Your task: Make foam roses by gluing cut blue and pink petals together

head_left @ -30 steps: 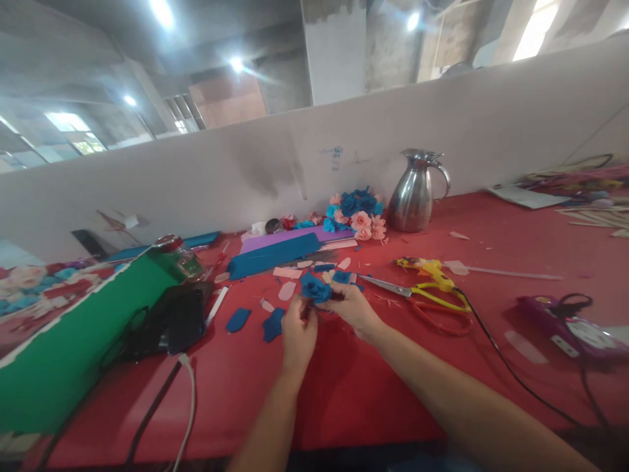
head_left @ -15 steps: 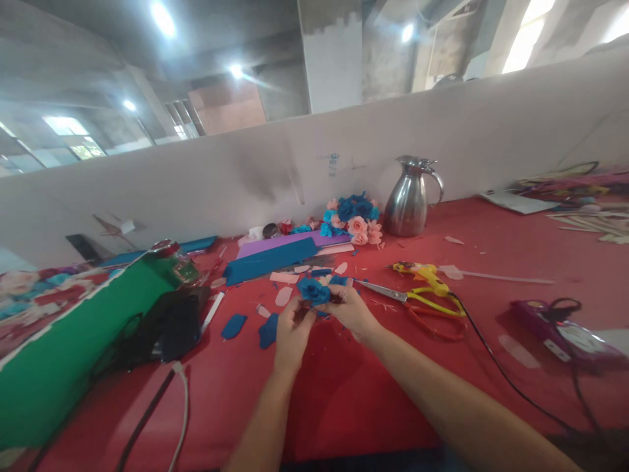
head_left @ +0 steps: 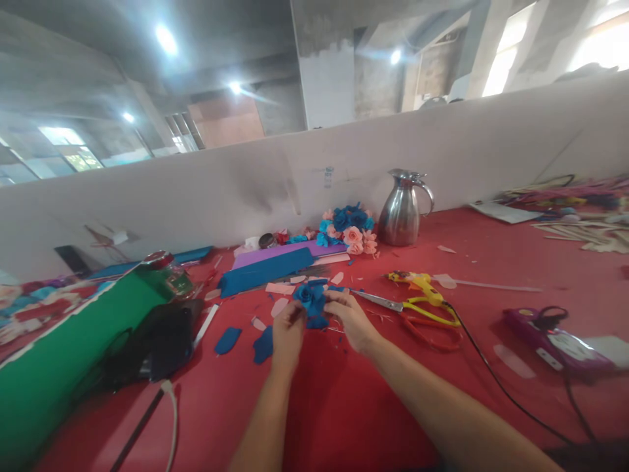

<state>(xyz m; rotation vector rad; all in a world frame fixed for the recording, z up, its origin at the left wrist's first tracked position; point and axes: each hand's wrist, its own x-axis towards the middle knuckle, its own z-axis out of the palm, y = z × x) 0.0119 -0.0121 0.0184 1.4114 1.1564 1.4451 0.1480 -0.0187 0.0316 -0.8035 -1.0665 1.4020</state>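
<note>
A blue paper flower (head_left: pixel 309 295) is held between my two hands, just above the red table. My left hand (head_left: pixel 289 326) pinches it from the left and near side. At its right edge, the thumb and fingers of my right hand (head_left: pixel 350 317) are closed on the petals. Below the flower shows another blue piece (head_left: pixel 317 322); whether it is attached I cannot tell. Blue cut petals (head_left: pixel 263 345) lie on the table to the left of my left hand. To the right of my right hand lie scissors (head_left: pixel 400 306) with yellow and red handles.
A yellow glue gun (head_left: pixel 426 286) with a black cord lies behind the scissors. A steel jug (head_left: pixel 400 213) stands beside finished paper flowers (head_left: pixel 352 234). Blue sheet (head_left: pixel 265 272) lies behind my hands. On the left are a green box (head_left: pixel 105 328), a jar (head_left: pixel 167 275) and a black bag (head_left: pixel 152 344). A purple power strip (head_left: pixel 550 342) sits right.
The flower has tilted so its front faces me more, and a blue piece now shows beneath it. My hands have shifted slightly around it. The whole view has moved a little.
</note>
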